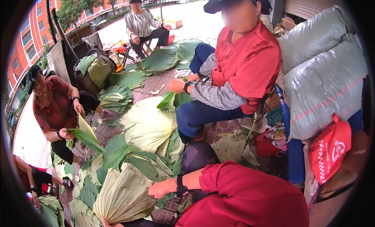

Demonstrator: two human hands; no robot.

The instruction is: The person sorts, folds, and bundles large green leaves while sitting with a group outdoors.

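A large pale underside-out lotus leaf [124, 194], folded and strongly veined, fans out at the bottom of the head view. My right hand [161, 189], with a black band at the wrist, pinches its right edge. At the lower edge of the picture my left hand [110, 223] grips the leaf's bottom end; only a few fingers show. My red sleeve [234, 186] fills the lower right, and my dark-clad knee [199, 156] rises beyond the arm. Just past the held leaf lie green lotus leaves [143, 164] and a broad pale one [152, 124].
A person in red [246, 71] sits opposite, hands near leaves. At left another person [55, 107] holds a folded leaf [86, 134]. Someone sits at the back [143, 24] by stacked leaves [159, 61]. Silvery sacks [325, 83] and a red bag [331, 150] stand right.
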